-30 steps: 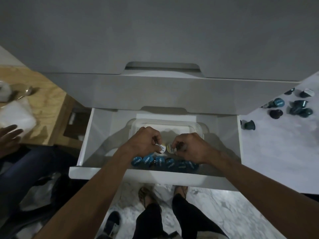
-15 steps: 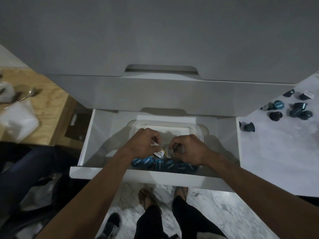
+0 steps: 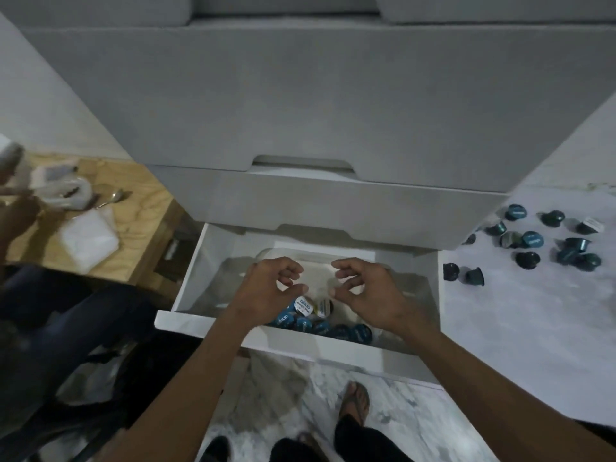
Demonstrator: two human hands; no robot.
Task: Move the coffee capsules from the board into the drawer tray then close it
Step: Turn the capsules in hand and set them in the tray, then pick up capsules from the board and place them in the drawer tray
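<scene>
The white drawer [image 3: 213,323] stands pulled out, with a clear plastic tray [image 3: 320,256] inside it. Several blue-lidded capsules [image 3: 333,328] and two pale-lidded ones [image 3: 313,306] lie at the tray's near end. My left hand [image 3: 270,291] and my right hand [image 3: 370,295] hover just above them, fingers curled and apart, holding nothing. Several more dark and teal capsules [image 3: 530,240] are scattered on the white board [image 3: 533,311] at the right.
Closed grey drawer fronts [image 3: 316,105] rise above the open one. A wooden side table [image 3: 133,195] at the left carries a white packet, a spoon and a bowl, with another person's hand and legs there. My feet stand on marble floor below the drawer.
Both hands have let go of the two pale-lidded capsules, opened, and lifted apart above the tray. The camera view has tilted and shifted.
</scene>
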